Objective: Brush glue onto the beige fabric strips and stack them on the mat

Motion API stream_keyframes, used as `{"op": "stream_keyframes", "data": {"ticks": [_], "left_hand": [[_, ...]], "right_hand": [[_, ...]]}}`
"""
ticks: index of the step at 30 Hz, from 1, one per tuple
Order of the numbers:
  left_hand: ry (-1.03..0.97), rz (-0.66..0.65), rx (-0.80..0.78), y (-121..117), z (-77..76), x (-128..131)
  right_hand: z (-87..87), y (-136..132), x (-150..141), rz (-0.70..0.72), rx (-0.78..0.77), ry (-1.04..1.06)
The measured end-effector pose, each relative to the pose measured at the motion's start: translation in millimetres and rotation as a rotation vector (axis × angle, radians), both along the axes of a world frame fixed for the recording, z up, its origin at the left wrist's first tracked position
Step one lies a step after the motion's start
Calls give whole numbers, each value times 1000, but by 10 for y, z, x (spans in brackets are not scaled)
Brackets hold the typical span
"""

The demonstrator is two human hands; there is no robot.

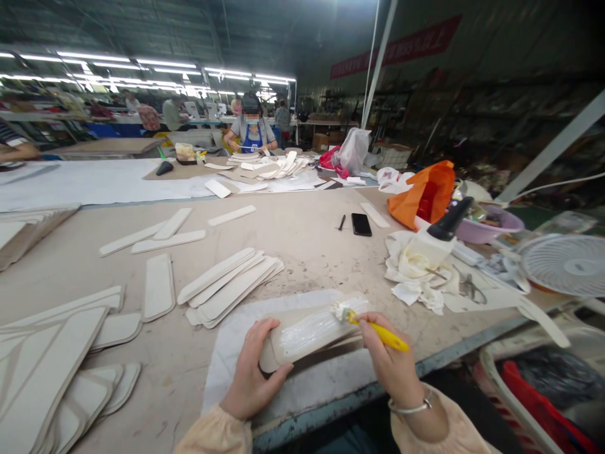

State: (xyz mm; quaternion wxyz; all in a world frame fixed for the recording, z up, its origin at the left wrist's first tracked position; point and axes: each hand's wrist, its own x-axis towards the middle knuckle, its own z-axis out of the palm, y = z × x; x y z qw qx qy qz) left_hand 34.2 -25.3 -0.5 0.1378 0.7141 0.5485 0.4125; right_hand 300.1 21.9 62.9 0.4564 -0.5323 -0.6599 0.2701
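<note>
My right hand (390,359) is closed around the yellow handle of a paintbrush (385,335). Its bristles, coated in white paste, rest on the far right end of a long flat panel (307,334). Wet, glossy white streaks cover most of that panel's top face. At the near left end, my left hand (259,372) grips the panel's edges between thumb and fingers. Beneath the panel lies a white sheet (227,353), and other panel edges show under its right side. Just beyond, a fanned stack of pale strips (231,284) lies on the table.
Large stacks of pale panels (51,366) fill the left side. To the right are a white container of paste (423,252), scissors (467,287), a fan (583,265) and an orange bag (420,195). A phone (362,224) lies further back. A co-worker (253,129) sits across the table.
</note>
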Motion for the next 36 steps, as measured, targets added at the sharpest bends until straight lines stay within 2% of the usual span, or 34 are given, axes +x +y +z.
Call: {"op": "stream_keyframes", "data": {"ticks": [3, 9, 12, 15, 22, 28, 31, 36], "left_hand": [[-13, -2, -2, 7, 17, 8], [-22, 15, 25, 13, 23, 25], [-18, 13, 31, 9, 30, 28], [2, 13, 29, 9, 37, 23], [13, 16, -11, 22, 13, -3], [39, 24, 3, 12, -4, -22], [54, 38, 12, 10, -10, -30], [72, 48, 19, 15, -6, -19]], "right_hand": [[10, -40, -17, 19, 8, 39], [-55, -308, -478, 353, -213, 203], [-50, -344, -571, 407, -213, 196], [-41, -260, -464, 328, -204, 196], [-29, 99, 112, -25, -112, 112], [-39, 173, 312, -122, 86, -46], [0, 90, 237, -42, 199, -137], [103, -221, -115, 280, 216, -123]]}}
